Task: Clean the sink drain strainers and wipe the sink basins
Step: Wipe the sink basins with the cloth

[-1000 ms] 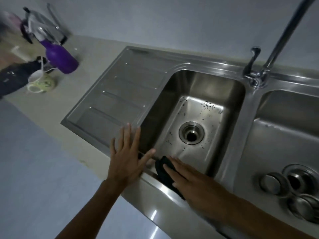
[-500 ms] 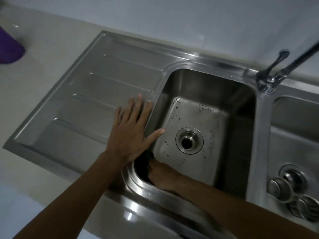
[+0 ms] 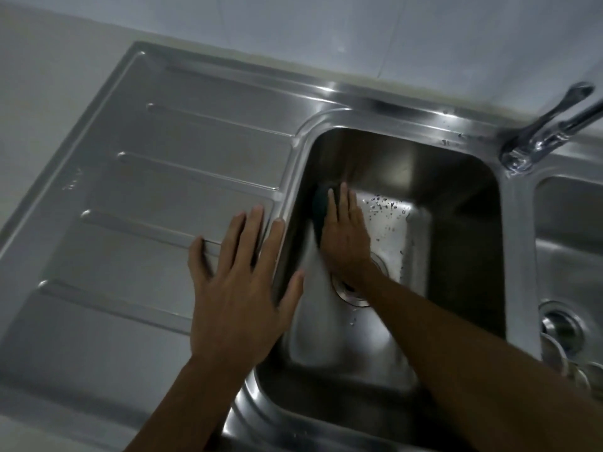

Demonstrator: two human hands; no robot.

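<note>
In the left basin our right hand presses a dark pad with straight fingers on the floor near the far left corner. To wipe well, we think it is best to push flat and firmly, then sweep toward the dark specks and the round drain, which is half hidden under the wrist. The steel looks brushed and smooth, with rounded corners. Our left hand lies spread wide on the ribbed drainboard and holds nothing. Round metal pieces, probably the strainers, lie in the right basin.

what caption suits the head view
Right hand presses a dark pad against the basin; left hand rests on the drainboard.
</note>
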